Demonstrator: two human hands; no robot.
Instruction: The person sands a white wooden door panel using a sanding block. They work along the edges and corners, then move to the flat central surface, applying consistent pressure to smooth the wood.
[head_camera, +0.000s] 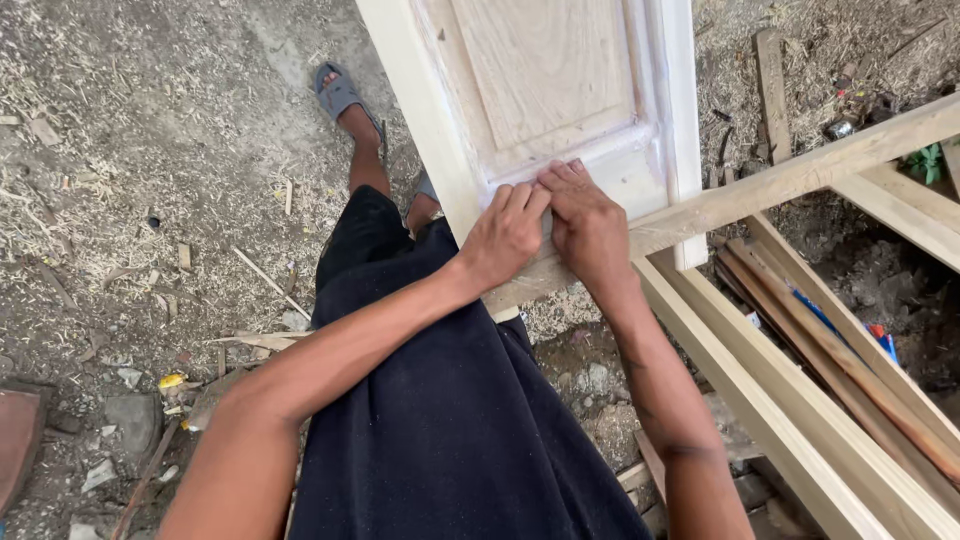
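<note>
Your left hand (505, 235) and right hand (588, 222) press side by side, fingers flat and gripping nothing, on the pale wooden door panel's (545, 70) lower moulding (it leans across a timber rail (790, 180), steadied against your lap).

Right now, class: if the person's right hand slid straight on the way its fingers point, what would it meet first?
The right hand points up the wooden door panel; its fingertips already touch the lower moulding edge, so probably the raised panel centre next.

One panelled wooden door (545, 80) at twelve o'clock, two hands (505, 235) at centre, one grey sandal (338, 92) at eleven.
</note>
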